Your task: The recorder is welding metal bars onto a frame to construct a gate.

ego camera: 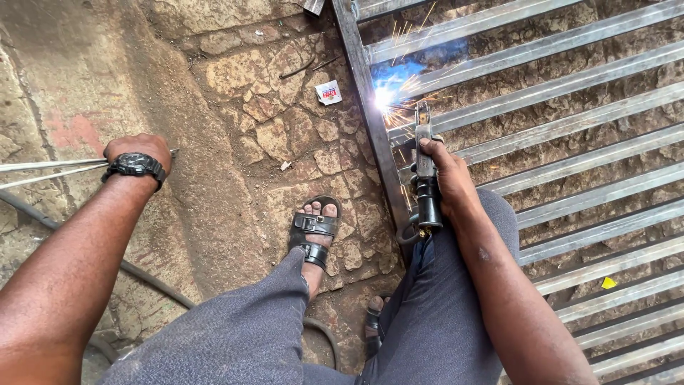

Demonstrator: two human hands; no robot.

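Observation:
My right hand (447, 178) grips a black welding electrode holder (426, 175). Its tip points at a bright blue-white arc with sparks (385, 96) on a joint of a steel bar frame (556, 89) lying on the ground. My left hand (135, 151), with a black wristwatch (135, 166) on the wrist, is closed around a bundle of thin welding rods (50, 171) that stick out to the left. My legs in grey trousers and a foot in a black sandal (313, 232) are between the hands.
The ground is rough stone paving (285, 128) with a smoother patch at left. A dark cable (153, 281) runs across the ground under my left arm. A small paper scrap (328, 92) lies near the frame's upright bar. A yellow scrap (608, 283) sits between the bars.

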